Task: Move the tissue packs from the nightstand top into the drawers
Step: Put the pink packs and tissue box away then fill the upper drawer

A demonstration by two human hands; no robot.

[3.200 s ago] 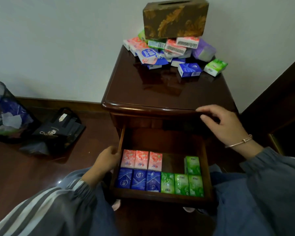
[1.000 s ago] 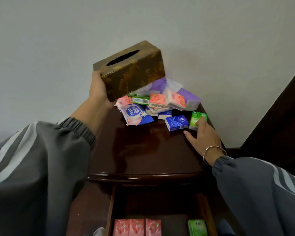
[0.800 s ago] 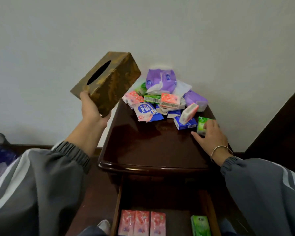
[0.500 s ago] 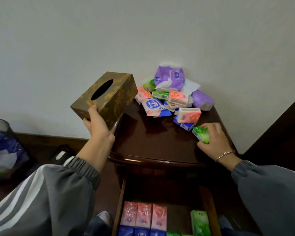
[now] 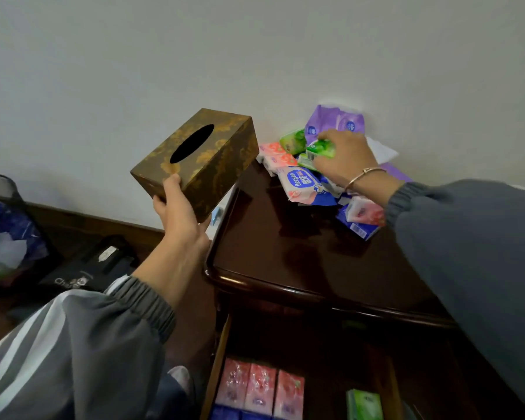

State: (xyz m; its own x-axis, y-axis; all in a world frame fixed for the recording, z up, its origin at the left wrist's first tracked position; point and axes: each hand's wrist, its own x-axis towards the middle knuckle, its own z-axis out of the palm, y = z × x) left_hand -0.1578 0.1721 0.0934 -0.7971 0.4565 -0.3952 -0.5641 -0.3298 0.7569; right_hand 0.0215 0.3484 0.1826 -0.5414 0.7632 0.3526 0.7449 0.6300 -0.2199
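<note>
A heap of small tissue packs point(image 5: 303, 180) in pink, green, blue and purple lies at the back of the dark wooden nightstand top point(image 5: 300, 262), against the wall. My right hand point(image 5: 344, 159) reaches into the heap and grips a green tissue pack point(image 5: 320, 150). My left hand point(image 5: 179, 210) holds a brown and gold tissue box point(image 5: 197, 159) in the air, left of the nightstand. Below, the open drawer point(image 5: 215, 368) holds rows of pink packs point(image 5: 259, 389), blue packs and a green pack point(image 5: 362, 403).
A black mesh bin point(image 5: 3, 225) with a blue liner stands on the floor at far left. A black bag point(image 5: 88, 268) lies beside it. A white wall is behind the nightstand, and dark wood furniture is at far right.
My right hand has carried the green pack from the nightstand's right side up into the back of the heap. My left hand keeps the tissue box lifted off to the left.
</note>
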